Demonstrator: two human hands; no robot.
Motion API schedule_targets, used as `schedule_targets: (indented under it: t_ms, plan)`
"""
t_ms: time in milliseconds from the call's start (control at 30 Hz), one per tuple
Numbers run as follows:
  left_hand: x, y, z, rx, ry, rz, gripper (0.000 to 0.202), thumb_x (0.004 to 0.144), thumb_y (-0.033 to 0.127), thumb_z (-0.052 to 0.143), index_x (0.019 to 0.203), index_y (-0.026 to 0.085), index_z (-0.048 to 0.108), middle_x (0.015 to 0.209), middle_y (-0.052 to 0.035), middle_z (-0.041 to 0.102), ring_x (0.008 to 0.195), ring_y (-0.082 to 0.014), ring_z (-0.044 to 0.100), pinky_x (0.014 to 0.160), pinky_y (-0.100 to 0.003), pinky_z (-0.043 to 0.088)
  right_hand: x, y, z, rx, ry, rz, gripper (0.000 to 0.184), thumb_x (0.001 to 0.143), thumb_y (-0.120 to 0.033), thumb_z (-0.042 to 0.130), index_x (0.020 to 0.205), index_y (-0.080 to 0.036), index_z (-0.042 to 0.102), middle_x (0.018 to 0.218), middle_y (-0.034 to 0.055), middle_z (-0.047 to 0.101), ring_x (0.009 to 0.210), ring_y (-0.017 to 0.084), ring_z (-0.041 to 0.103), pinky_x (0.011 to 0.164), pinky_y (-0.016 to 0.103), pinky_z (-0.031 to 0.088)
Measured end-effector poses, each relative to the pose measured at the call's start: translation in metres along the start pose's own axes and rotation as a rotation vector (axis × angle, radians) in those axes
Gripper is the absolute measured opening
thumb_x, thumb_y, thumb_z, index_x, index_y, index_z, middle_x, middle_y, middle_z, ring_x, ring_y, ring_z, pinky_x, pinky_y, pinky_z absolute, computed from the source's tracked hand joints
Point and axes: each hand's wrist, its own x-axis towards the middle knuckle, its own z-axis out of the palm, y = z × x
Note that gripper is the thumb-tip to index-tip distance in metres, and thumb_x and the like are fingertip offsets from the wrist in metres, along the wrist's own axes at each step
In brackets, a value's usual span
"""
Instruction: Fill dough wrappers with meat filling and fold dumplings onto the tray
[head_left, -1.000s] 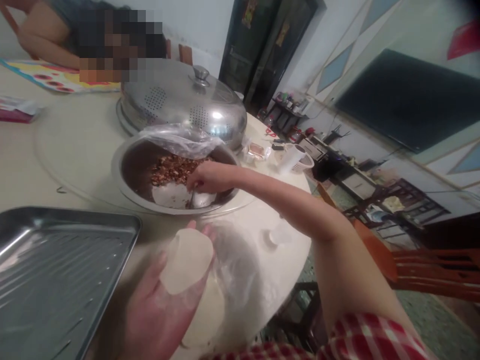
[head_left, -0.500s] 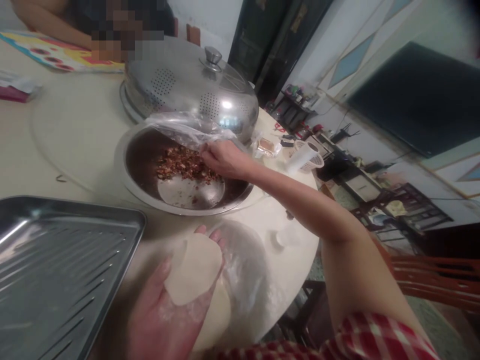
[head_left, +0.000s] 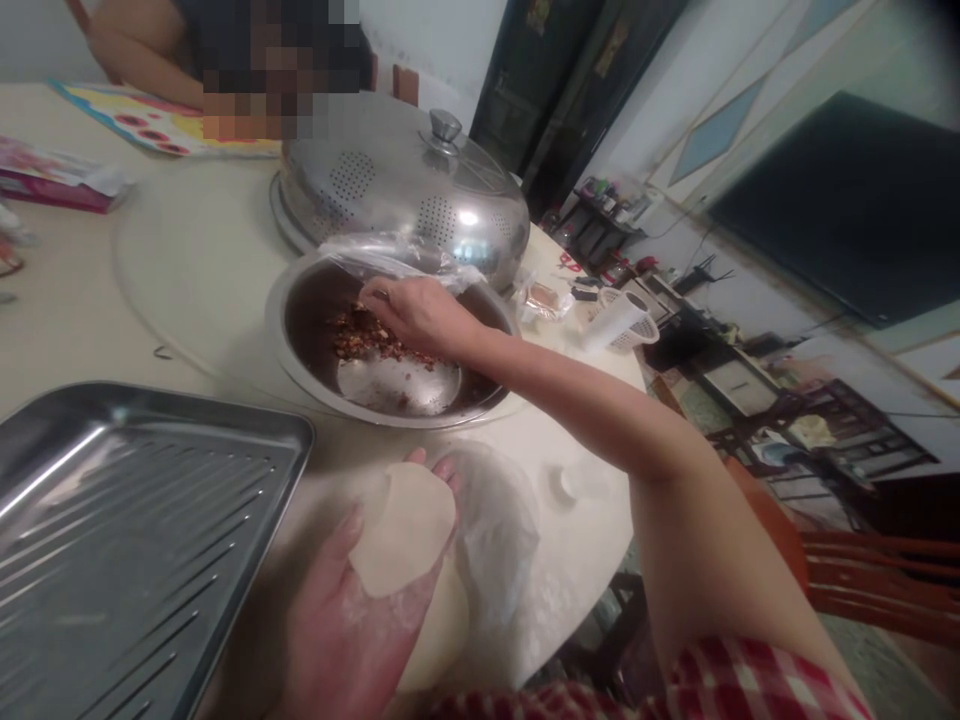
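A round, flat dough wrapper (head_left: 405, 530) lies across the palm of my left hand (head_left: 352, 630), the thumb on one side and fingertips showing past its far edge. My right hand (head_left: 420, 315) reaches into a large metal bowl (head_left: 300, 385), its fingers curled together over the brown chopped filling (head_left: 360, 345). What those fingers hold, if anything, is hidden. Clear plastic wrap (head_left: 390, 255) is bunched along the bowl's far rim. Beneath my left hand, partly covered, more pale dough (head_left: 442, 630) rests beside a clear plastic sheet (head_left: 499, 530).
A ridged metal tray (head_left: 150, 550) stands at the left. Behind the bowl is a large domed steel lid (head_left: 405, 190) with a knob. A white basket (head_left: 637, 325) and a plastic roll (head_left: 619, 320) are at the right. Another person's arm (head_left: 142, 60) rests across the table.
My right hand has left the plastic wrap at the rim and moved left over the filling. The left hand still holds the wrapper. The view has shifted slightly.
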Motion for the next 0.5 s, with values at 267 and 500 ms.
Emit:
schedule_targets:
  t_ms: [267,500]
  plan:
    - [0.001,0.0,0.001,-0.008,0.005,-0.005,0.041,0.096,0.036,0.055,0.133,0.021,0.066,0.145,-0.0123,0.052,0.133,-0.0242,0.058,0.112,-0.031,0.045,0.009,-0.003,0.008,0.036,-0.05,0.075,0.019,0.104,-0.023,0.048,0.09,-0.019,0.06,0.084,0.0011,0.068,0.082,0.014,0.06,0.077,0.022,0.041]
    - [0.001,0.001,0.002,0.008,-0.018,0.002,0.042,0.098,0.034,0.049,0.133,0.019,0.068,0.145,-0.0125,0.055,0.133,-0.0246,0.058,0.112,-0.03,0.048,0.014,-0.001,0.009,0.337,-0.031,0.286,0.03,0.096,-0.015,0.042,0.071,-0.017,0.06,0.074,0.004,0.069,0.072,0.014,0.063,0.075,0.025,0.049]
